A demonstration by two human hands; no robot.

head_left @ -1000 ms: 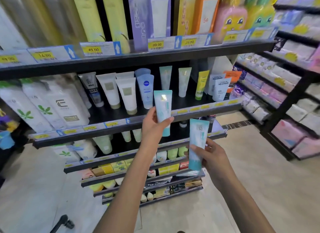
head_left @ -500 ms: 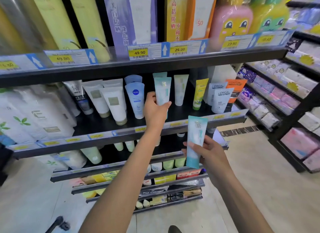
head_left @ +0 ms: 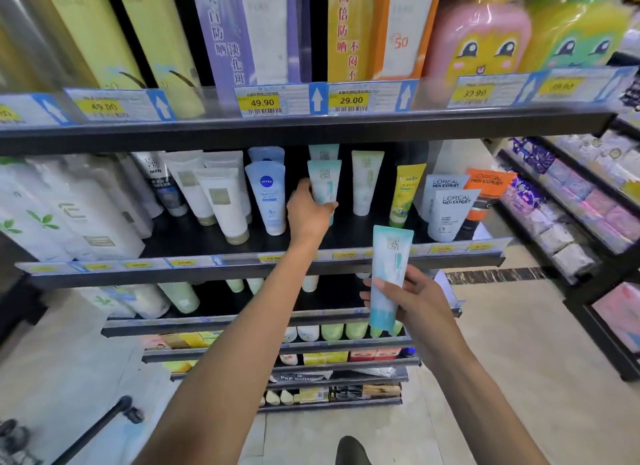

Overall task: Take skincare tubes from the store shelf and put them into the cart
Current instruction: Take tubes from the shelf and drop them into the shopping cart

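My left hand [head_left: 308, 212] grips a pale teal skincare tube [head_left: 324, 182] standing cap-down on the black shelf [head_left: 263, 269], between a blue-white Nivea tube [head_left: 267, 198] and a pale green tube [head_left: 365, 180]. Another teal tube [head_left: 323, 152] stands just behind it. In front of the shelf edge, my right hand [head_left: 408, 296] holds a second teal tube [head_left: 388, 274] upright, cap down. Only a black bar and wheel of the cart [head_left: 100, 426] show at bottom left.
White tubes [head_left: 221, 201], a yellow tube [head_left: 407, 194] and L'Oreal Men Expert tubes [head_left: 450, 212] fill the same shelf. Boxed sunscreens [head_left: 374, 32] stand on the shelf above with price tags. Another rack of packets [head_left: 571, 205] runs along the right. Lower shelves hold more tubes.
My left hand has carried its teal tube up and back from in front of the shelf edge onto the shelf. The view has moved closer. My right hand has kept its tube almost still.
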